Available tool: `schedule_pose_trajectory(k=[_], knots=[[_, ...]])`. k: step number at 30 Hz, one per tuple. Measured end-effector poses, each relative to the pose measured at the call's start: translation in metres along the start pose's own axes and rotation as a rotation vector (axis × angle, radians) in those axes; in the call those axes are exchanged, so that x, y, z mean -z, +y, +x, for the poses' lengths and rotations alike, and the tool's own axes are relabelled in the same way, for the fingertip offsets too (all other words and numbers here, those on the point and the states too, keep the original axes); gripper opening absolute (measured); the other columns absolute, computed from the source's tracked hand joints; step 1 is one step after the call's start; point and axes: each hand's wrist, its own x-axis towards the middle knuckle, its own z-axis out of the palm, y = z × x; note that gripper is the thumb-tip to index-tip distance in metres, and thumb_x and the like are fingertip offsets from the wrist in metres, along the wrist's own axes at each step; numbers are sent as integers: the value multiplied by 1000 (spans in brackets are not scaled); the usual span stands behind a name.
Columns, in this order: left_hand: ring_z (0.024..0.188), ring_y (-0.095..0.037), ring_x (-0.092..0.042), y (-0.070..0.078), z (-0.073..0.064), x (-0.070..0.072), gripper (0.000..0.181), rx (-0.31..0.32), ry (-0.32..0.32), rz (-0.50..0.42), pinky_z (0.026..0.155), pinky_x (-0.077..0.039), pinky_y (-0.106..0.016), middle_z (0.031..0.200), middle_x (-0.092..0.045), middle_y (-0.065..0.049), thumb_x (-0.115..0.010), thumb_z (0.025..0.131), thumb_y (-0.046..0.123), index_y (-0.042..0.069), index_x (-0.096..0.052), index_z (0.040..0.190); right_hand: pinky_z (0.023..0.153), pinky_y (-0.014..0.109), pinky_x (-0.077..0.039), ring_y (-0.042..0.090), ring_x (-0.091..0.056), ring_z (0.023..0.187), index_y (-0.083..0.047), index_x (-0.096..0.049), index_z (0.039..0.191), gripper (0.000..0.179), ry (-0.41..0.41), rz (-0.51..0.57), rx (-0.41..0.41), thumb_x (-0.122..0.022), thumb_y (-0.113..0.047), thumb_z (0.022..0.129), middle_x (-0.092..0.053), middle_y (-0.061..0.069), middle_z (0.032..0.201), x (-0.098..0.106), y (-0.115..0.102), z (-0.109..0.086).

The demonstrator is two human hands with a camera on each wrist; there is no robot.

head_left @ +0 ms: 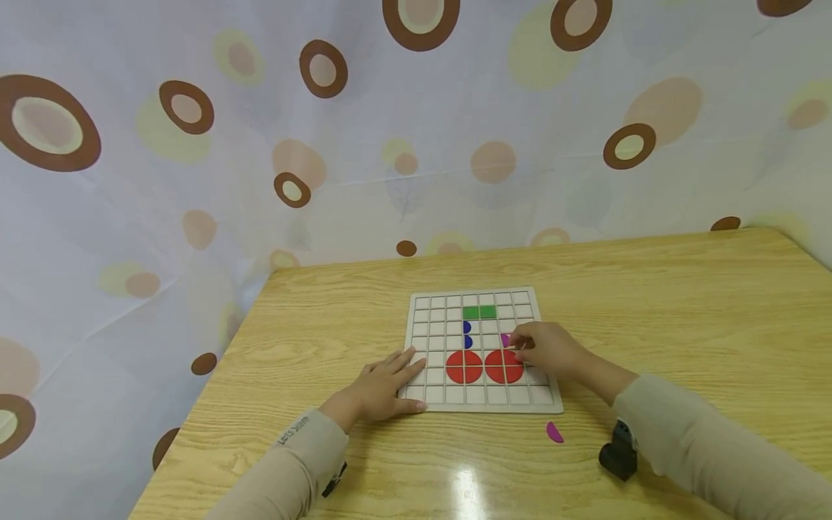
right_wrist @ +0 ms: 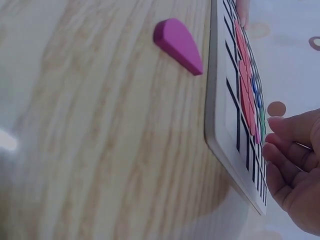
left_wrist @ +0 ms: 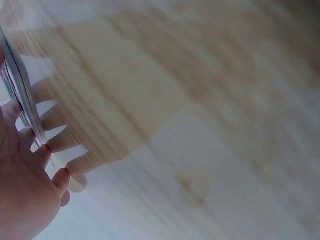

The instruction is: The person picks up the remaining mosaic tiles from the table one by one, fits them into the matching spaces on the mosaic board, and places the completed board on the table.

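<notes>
I see the board (head_left: 434, 395) as a flat white square ruled in dark lines, lying between both sets of fingers. Just left of the right hand's (head_left: 548, 351) fingertips sits a magenta piece (head_left: 505, 339). Below those fingertips are two red discs (head_left: 457, 375), each built of four quarters; further left of them I find two blue half-rounds (head_left: 467, 341), and beyond those, two green squares (head_left: 487, 311). The right fingers are loosely bent, thumb a little apart from them, and grasp nothing that I can see. Nearer the person than those fingers, off the board, lies a loose half-round (right_wrist: 179, 45), magenta, thick and smooth-sided.

The left hand (head_left: 380, 390) is released, fingers spread over the board's left edge.

The right fingers hide some of the board's right-hand squares and crowd the magenta piece, so whether they touch it is, to be fair, more than I can tell. My left wrist view is blurred, the hand cut off at its left side.

The board's right edge passes beneath the right hand. Past the left fingers the table (head_left: 312, 325) runs on leftward; ahead of both hands it reaches back to a spotted curtain (head_left: 364, 137).
</notes>
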Motion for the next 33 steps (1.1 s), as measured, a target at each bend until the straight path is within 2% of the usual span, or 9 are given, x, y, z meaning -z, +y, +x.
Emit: schedule_pose_trajectory(k=[6,11,15,23,33], knots=[[129,-24,-10,0,0,0,72,-12,5,4,96,-18,-48,144,-10,-3,-41,81,57,21,-19,139,70,35,-43,18,-52,77,-1,-60,90,11,12,26,13,-59,-3,79,-58,1,81,5,1,-8],[129,-25,-11,1,-1,1,71,-26,12,2,95,-19,-49,143,-11,-5,-42,82,56,19,-20,139,66,31,-43,17,-52,74,0,-60,89,12,24,53,34,-60,-2,77,-58,1,80,6,5,-16],[128,-26,-11,2,-2,2,71,-32,18,-8,95,-20,-50,143,-12,-6,-43,82,54,18,-21,139,65,29,-43,15,-51,74,0,-60,90,14,25,74,17,-62,-6,78,-57,1,80,8,7,-23],[129,-24,-10,1,-1,1,72,-19,11,-2,95,-19,-49,144,-11,-4,-43,81,56,20,-20,139,65,29,-43,15,-51,75,-1,-61,91,16,21,94,7,-63,-9,78,-57,1,82,15,4,-38],[129,-24,-10,0,0,1,72,-15,2,-9,95,-19,-49,144,-10,-4,-42,81,57,20,-19,139,63,25,-44,13,-52,75,-2,-61,92,15,-7,114,37,-63,-7,77,-59,1,84,22,1,-56]])
